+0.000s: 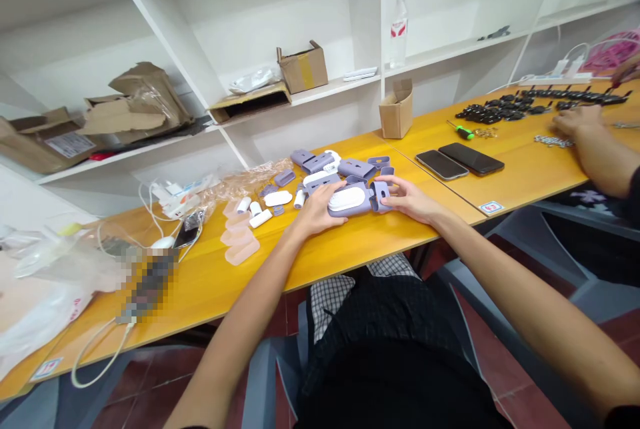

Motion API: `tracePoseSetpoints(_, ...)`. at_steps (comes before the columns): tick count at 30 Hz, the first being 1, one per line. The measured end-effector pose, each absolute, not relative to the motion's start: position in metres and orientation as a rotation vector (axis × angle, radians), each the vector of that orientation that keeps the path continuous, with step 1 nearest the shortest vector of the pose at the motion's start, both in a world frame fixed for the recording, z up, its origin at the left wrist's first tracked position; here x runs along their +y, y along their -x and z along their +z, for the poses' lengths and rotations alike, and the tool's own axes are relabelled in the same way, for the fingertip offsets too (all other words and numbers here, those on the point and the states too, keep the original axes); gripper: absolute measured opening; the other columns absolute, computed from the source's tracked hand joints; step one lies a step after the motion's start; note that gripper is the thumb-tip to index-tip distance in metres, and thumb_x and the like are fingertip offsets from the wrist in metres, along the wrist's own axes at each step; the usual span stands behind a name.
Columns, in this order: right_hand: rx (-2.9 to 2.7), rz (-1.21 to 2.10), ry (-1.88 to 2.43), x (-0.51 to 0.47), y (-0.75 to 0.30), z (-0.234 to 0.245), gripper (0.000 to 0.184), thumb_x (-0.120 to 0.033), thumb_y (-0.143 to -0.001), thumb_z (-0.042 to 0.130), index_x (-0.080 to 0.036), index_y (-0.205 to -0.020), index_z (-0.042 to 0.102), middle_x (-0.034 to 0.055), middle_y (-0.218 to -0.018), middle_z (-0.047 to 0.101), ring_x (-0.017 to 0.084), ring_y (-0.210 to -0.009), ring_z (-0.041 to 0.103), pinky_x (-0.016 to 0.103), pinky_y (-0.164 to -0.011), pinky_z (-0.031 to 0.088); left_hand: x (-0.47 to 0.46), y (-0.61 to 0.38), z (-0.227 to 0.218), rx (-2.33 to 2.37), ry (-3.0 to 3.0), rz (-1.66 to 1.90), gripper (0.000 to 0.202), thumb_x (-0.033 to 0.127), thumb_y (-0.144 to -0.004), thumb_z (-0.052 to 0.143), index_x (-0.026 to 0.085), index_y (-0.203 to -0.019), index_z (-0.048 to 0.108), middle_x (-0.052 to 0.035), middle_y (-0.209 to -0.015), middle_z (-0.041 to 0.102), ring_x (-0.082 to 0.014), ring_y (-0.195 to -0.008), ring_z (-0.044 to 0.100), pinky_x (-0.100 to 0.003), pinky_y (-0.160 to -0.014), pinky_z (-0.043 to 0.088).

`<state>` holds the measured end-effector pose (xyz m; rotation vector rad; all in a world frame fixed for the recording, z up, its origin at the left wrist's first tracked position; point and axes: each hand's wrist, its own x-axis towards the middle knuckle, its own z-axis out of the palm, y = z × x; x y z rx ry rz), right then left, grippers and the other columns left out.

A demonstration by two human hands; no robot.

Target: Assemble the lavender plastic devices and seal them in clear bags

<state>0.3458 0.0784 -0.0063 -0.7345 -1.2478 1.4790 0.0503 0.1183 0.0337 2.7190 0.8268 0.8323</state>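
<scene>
My left hand (316, 208) and my right hand (407, 197) both grip a lilac plastic device with a white oval insert (351, 200) that rests on the orange table (350, 242). The left fingers curl round its left end; the right fingers pinch its right end. Just behind it lie several more lilac housings (345, 167) and white oval parts (278, 198). Pale pink translucent pieces (239, 237) are stacked to the left.
Two phones (460, 161) lie to the right. A co-worker's hand (575, 120) works among black parts (505, 109) with a green screwdriver (463, 130). Cardboard boxes (397, 109) and a bottle (399, 29) sit on white shelves. Cables and plastic bags (45, 282) crowd the left.
</scene>
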Motion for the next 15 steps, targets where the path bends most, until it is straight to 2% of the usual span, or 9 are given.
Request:
tracePoseSetpoints(3, -1.237, 1.481, 0.752, 0.0789, -0.3465, -0.0066, 0.061, -0.025, -0.075, 0.090, -0.031, -0.131, 0.065, 0.0075, -0.113, 0.072, 0.024, -0.092, 0.075, 0.049, -0.085, 0.067, 0.1204, -0.0494, 0.0340, 0.780, -2.749, 0.835, 0.084, 0.022, -0.069, 0.090, 0.025, -0.146, 0.055, -0.0113, -0.147, 0.063, -0.0351, -0.135, 0.058, -0.056, -0.117, 0.044)
tracePoseSetpoints(8, -1.229, 1.494, 0.767, 0.0791, -0.3480, -0.0039, 0.057, -0.025, -0.074, 0.090, -0.032, -0.126, 0.067, 0.0061, -0.113, 0.071, 0.022, -0.090, 0.074, 0.043, -0.081, 0.067, 0.1208, -0.0525, 0.0327, 0.710, -2.763, 0.795, 0.081, 0.022, -0.070, 0.090, 0.025, -0.144, 0.057, -0.0119, -0.145, 0.063, -0.0350, -0.133, 0.059, -0.058, -0.115, 0.046)
tracePoseSetpoints(12, -1.212, 1.494, 0.757, 0.0785, -0.3456, -0.0018, 0.050, -0.033, -0.078, 0.089, -0.029, -0.122, 0.065, 0.0038, -0.106, 0.069, 0.021, -0.087, 0.074, 0.040, -0.078, 0.066, 0.1215, -0.0534, 0.0322, 0.707, -2.761, 0.803, 0.080, 0.020, -0.070, 0.090, 0.025, -0.143, 0.058, -0.0115, -0.145, 0.063, -0.0344, -0.133, 0.059, -0.058, -0.114, 0.046)
tracePoseSetpoints(15, -1.182, 1.452, 0.783, 0.0781, -0.3432, -0.0009, 0.049, -0.036, -0.075, 0.091, -0.028, -0.112, 0.060, 0.0005, -0.098, 0.068, 0.019, -0.079, 0.072, 0.038, -0.072, 0.065, 0.1210, -0.0537, 0.0335, 0.706, -2.775, 0.806, 0.079, 0.019, -0.070, 0.090, 0.025, -0.142, 0.059, -0.0115, -0.145, 0.063, -0.0344, -0.133, 0.059, -0.059, -0.114, 0.047)
